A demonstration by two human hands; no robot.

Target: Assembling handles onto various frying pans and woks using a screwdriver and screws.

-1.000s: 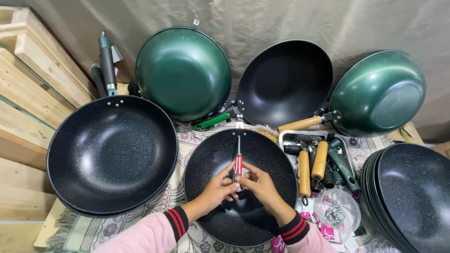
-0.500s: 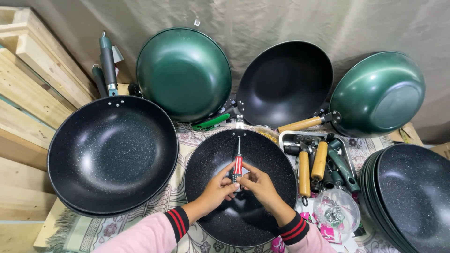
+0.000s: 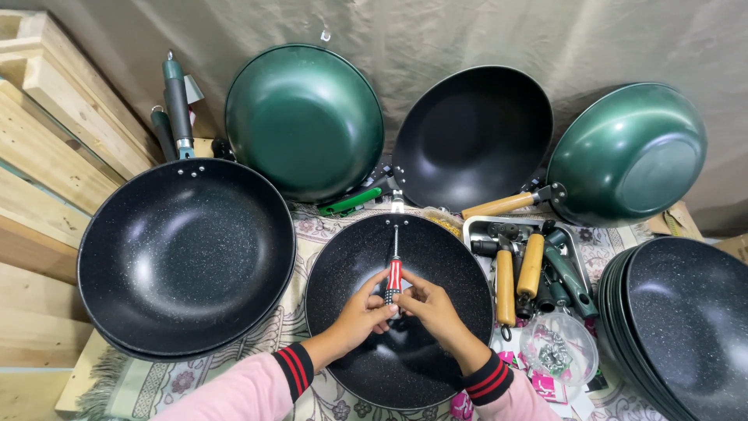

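A black speckled pan [image 3: 351, 257] lies in front of me on a patterned cloth. Both hands work inside it. My left hand [image 3: 360, 315] and my right hand [image 3: 431, 308] together grip the red-and-black handle of a screwdriver [image 3: 394, 269]. Its metal shaft points away from me and its tip rests at the pan's far rim, where the rivets sit. Pink sleeves with red and black cuffs cover my wrists.
A larger black pan [image 3: 183, 253] lies at left. Two green pans [image 3: 304, 117] [image 3: 627, 152] and a black one [image 3: 471, 132] lean on the back drape. A metal tray of wooden and green handles [image 3: 530, 265], a bag of screws [image 3: 557, 351] and stacked pans [image 3: 686, 327] sit right. Wooden planks [image 3: 43, 156] stand left.
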